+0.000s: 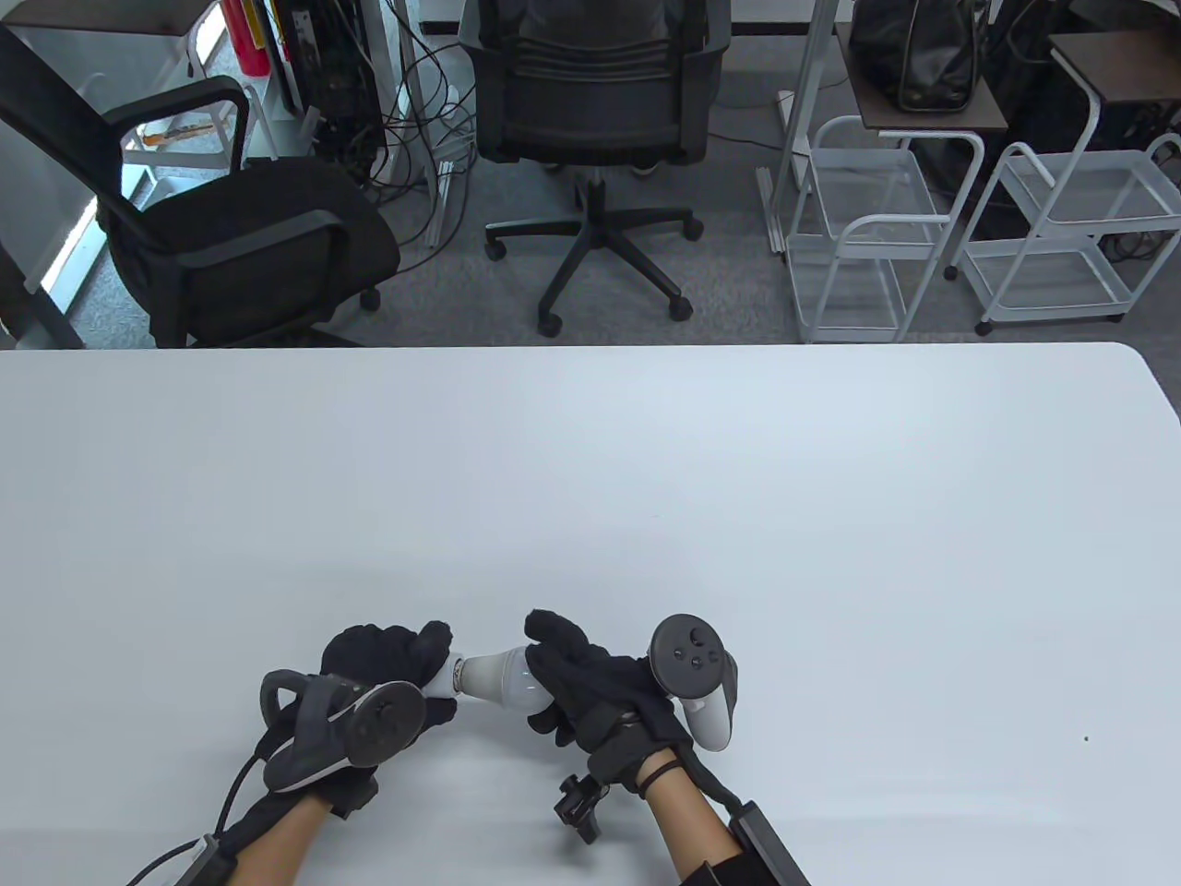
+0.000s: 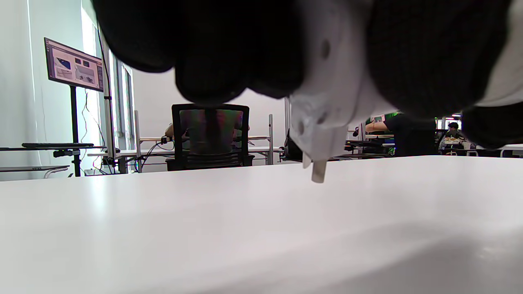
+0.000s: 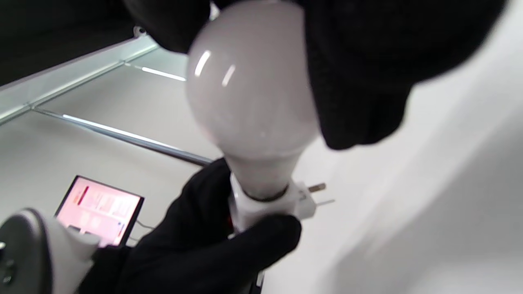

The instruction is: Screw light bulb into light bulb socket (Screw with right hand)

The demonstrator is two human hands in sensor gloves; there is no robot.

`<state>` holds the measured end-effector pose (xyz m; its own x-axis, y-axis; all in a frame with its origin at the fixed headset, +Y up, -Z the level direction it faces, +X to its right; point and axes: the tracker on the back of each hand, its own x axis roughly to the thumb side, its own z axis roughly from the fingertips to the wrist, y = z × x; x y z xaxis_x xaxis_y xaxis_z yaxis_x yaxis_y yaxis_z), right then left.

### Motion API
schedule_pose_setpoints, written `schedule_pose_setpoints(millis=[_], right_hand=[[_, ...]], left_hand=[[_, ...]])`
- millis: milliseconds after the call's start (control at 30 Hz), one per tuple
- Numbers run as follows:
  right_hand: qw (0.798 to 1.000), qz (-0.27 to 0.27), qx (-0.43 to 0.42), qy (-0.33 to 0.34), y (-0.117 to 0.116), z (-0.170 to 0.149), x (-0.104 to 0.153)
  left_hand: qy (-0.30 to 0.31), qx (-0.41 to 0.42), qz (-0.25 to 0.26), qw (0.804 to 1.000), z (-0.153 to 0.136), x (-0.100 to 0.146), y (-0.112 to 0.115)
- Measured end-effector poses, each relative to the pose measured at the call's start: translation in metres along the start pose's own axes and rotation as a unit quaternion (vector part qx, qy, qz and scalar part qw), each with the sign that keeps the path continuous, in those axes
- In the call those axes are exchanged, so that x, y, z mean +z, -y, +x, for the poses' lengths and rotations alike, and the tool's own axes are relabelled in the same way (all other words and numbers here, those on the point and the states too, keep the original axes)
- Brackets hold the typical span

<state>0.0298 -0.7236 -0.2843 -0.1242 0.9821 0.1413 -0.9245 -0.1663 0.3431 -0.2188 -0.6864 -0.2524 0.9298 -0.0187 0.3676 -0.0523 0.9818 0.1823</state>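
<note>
1. Near the front edge of the white surface, two gloved hands meet just above it.
2. Left hand grips the white socket, a plug-in adapter with two prongs; fingers curl round it, apparently to brace it against turning.
3. Right hand wraps the frosted light bulb, fingers curled round the globe, seemingly ready to twist.
4. Bulb lies sideways, its neck already inside the socket; how deeply it is threaded cannot be told.
</note>
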Motion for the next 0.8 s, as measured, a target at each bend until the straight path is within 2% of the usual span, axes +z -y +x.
schedule_pose_setpoints(millis=[200,333,467,567,633,800], right_hand=[[0.999,0.037,0.007,0.012,-0.0021,0.0024,-0.0012],[1.0,0.009,-0.001,0.001,-0.0016,0.0028,-0.0017],[1.0,0.013,0.022,0.008,-0.0011,0.0029,-0.0001],[0.998,0.058,0.021,0.023,-0.0042,0.0055,-0.0015],[0.998,0.049,0.031,0.026,-0.0049,0.0072,-0.0021],[1.0,0.024,-0.017,-0.009,-0.0056,0.0025,-0.0027]], left_hand=[[-0.001,0.005,-0.003,1.0,-0.0001,-0.0003,0.0007],[0.0,0.0,-0.001,1.0,0.0006,-0.0009,0.0009],[0.001,0.0,-0.006,1.0,0.0011,-0.0013,0.0017],[-0.003,0.005,-0.003,1.0,-0.0002,-0.0019,0.0004],[0.0,0.0,0.003,1.0,0.0011,-0.0014,-0.0001],[0.002,-0.016,0.009,1.0,0.0025,-0.002,-0.0014]])
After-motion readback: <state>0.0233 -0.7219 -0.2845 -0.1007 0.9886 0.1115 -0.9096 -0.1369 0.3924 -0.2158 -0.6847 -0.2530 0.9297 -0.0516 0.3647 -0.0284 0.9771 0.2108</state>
